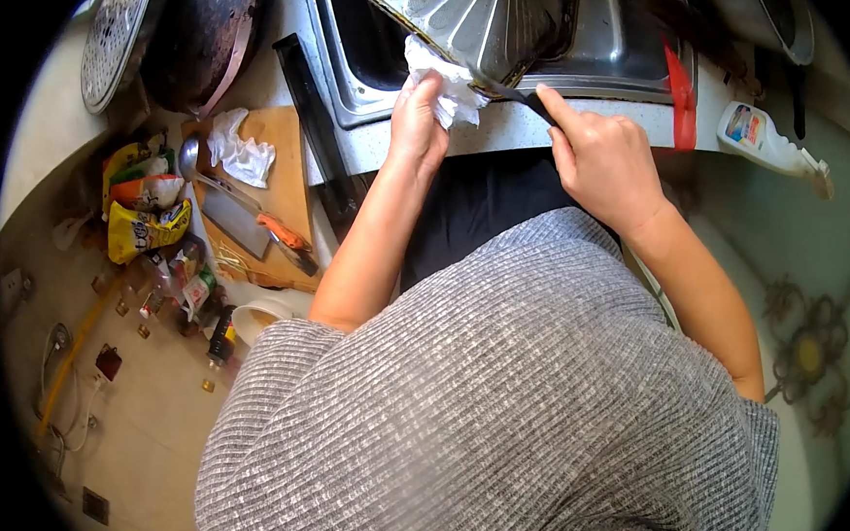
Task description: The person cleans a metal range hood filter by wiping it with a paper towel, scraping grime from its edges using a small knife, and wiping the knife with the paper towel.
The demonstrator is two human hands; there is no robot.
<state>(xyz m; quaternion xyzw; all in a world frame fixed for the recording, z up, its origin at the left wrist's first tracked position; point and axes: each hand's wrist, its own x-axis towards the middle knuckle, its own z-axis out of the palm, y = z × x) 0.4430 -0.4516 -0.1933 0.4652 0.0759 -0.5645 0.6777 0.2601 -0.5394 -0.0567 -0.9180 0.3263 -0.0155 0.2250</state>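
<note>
At the sink's front edge, my left hand (419, 129) is closed on a crumpled white paper towel (459, 100) pressed against the rim of a ribbed metal panel (475, 11). Brown grime lines that rim. My right hand (607, 160) grips the black handle of a knife (525, 98); its thin grey blade points left and meets the panel's edge close to the towel. Where exactly the tip ends is hard to make out. The panel rests tilted across a steel sink (607, 72).
Left are a cutting board (290, 165) with a cleaver (233, 220), ladle (190, 159) and crumpled white tissue (240, 147), plus yellow food packets (150, 229). A dark pan (201, 33) stands behind. On the right lie a red strip (682, 96) and white spray bottle (764, 140).
</note>
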